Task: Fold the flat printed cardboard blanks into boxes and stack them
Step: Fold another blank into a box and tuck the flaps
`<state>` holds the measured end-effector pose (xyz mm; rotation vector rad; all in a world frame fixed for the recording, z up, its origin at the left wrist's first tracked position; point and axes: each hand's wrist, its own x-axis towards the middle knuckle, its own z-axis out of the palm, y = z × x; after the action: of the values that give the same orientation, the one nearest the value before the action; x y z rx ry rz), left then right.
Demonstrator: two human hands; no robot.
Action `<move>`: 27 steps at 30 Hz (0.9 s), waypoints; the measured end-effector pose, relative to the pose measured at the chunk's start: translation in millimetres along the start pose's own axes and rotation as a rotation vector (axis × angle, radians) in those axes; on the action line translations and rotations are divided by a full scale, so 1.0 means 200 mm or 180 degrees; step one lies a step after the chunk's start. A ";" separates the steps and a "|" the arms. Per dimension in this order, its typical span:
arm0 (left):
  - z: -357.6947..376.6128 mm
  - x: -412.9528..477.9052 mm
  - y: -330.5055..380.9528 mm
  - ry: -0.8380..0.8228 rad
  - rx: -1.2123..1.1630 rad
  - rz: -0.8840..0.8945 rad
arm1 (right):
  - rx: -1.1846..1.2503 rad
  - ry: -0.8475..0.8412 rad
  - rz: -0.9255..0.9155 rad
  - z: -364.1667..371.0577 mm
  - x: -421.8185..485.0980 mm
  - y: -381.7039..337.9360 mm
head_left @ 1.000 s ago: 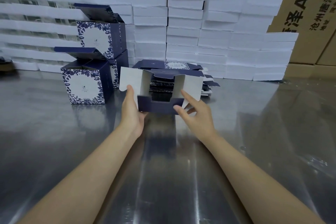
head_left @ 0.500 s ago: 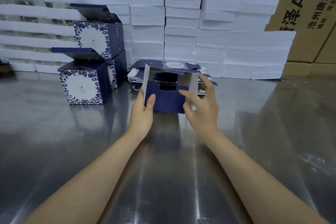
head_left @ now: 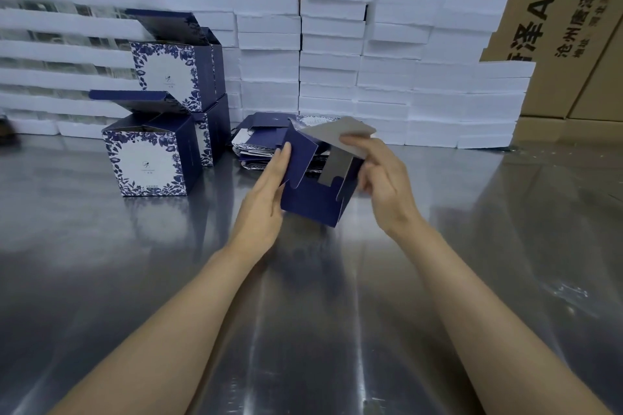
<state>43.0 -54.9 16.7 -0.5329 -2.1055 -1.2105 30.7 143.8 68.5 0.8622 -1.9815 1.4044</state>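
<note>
Bare steel table (head_left: 337, 330) near; folded boxes (head_left: 151, 158) left (foam stacks (head_left: 387, 77) behind) block.

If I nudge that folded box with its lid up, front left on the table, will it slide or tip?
Probably slides: the folded box sits flat on the smooth metal table. It looks like thin card, so it is likely light and easily dented. Its raised lid may flop.
</note>
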 end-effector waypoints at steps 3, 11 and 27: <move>-0.04 0.00 0.00 -0.0259 0.0664 0.0301 | -0.0138 0.0007 0.0033 0.00 0.01 0.01; -0.01 0.01 0.00 -0.0619 0.1392 0.0513 | 0.0053 0.0664 -0.0002 0.03 -0.02 -0.01; -0.01 -0.01 0.02 -0.0463 0.0555 0.0104 | -0.0639 0.0307 0.0161 0.04 -0.05 0.06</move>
<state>46.8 -54.4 19.0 -0.5884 -2.2892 -0.9840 27.0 141.0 52.4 0.6470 -2.0409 1.2247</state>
